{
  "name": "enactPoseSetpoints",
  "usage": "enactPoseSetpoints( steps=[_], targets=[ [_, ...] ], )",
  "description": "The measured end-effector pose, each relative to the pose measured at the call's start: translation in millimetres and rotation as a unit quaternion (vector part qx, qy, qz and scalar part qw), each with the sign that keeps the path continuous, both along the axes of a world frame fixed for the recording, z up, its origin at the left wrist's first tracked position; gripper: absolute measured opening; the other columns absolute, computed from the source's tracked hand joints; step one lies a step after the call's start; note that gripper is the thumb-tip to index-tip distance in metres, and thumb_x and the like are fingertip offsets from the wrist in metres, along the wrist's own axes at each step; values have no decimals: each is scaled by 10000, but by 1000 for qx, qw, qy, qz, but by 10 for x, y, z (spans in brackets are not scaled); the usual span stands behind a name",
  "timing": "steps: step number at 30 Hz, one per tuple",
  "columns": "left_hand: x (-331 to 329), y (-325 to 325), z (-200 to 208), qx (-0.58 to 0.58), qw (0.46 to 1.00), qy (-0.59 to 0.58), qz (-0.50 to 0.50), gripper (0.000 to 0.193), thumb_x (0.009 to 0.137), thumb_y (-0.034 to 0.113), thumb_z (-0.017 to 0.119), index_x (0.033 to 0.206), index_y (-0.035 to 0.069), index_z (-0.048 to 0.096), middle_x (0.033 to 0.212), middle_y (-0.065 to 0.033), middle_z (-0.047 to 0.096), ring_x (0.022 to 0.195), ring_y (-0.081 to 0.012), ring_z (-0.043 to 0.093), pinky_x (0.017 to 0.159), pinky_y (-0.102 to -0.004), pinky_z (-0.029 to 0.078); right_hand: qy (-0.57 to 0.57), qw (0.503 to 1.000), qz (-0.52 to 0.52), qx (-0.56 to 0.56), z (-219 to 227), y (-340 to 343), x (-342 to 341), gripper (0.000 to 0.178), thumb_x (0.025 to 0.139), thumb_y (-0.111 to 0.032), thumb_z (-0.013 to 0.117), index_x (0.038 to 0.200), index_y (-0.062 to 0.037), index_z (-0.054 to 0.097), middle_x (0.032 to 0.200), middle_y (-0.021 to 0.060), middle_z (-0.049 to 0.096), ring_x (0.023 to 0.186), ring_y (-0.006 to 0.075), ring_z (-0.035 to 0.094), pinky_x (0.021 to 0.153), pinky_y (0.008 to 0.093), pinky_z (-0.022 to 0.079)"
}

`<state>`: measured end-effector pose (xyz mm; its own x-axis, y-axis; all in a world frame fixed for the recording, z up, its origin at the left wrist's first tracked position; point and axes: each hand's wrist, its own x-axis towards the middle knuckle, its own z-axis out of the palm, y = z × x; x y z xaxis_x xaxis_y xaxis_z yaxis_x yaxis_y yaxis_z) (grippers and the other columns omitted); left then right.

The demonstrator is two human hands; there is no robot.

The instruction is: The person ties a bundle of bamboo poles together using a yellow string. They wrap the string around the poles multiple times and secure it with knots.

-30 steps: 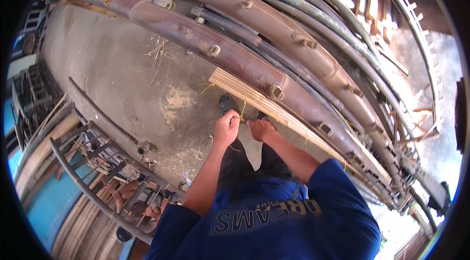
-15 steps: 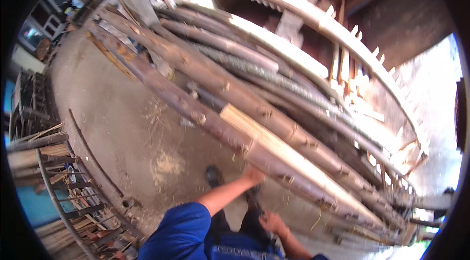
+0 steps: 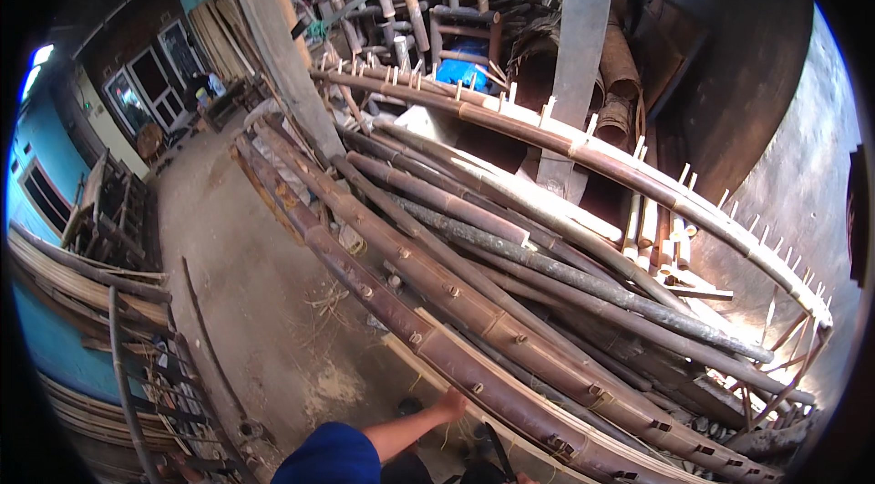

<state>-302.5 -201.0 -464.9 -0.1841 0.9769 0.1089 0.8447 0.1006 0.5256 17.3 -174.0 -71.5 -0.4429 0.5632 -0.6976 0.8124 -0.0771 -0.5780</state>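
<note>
Long brown bamboo poles lie side by side, running from far left to near right. The nearest bamboo pole (image 3: 456,377) has notched holes cut along it. A pale bamboo strip (image 3: 407,362) lies along its near side, and more pale split bamboo shows behind it. My left hand (image 3: 449,405) is closed at the strip's edge, right against the pole, its fingers partly hidden. Only a sliver of my right hand (image 3: 526,479) shows at the lower edge. Beside it stands a dark, narrow, blade-like thing (image 3: 500,454); whether my right hand holds it is hidden.
Beyond the poles, a long split bamboo rail (image 3: 565,145) bristles with upright pegs. A grey post (image 3: 583,46) stands behind it, a wooden post (image 3: 273,56) farther left. Bamboo racks and stacked slats (image 3: 91,288) line the left side of the concrete floor (image 3: 246,302).
My view has swung up, showing more of the far room. A pale strip now shows on the near pole's near side. My right hand has dropped almost out of view.
</note>
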Motion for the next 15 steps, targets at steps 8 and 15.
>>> enactPoseSetpoints(
  steps=[8, 15],
  targets=[
    [311, 24, 646, -178, 919, -173, 307, 217, 935, 212, 578, 983, 12, 646, 948, -284, 698, 967, -448, 684, 800, -551, 549, 50, 995, -3, -84, -564, 4, 348, 431, 1013, -314, 583, 1269, 30, 635, 1065, 308, 713, 1062, 496, 670, 854, 519, 521],
    [759, 76, 1044, -174, 891, -177, 381, 186, 969, 223, 573, 1062, 62, 566, 948, -238, 698, 926, -427, 684, 789, -540, 540, 32, 997, -20, -66, -309, 38, 20, 549, 1012, -379, 593, 1381, 26, 563, 1200, 306, 681, 1166, 459, 635, 933, 499, 493]
  ],
)
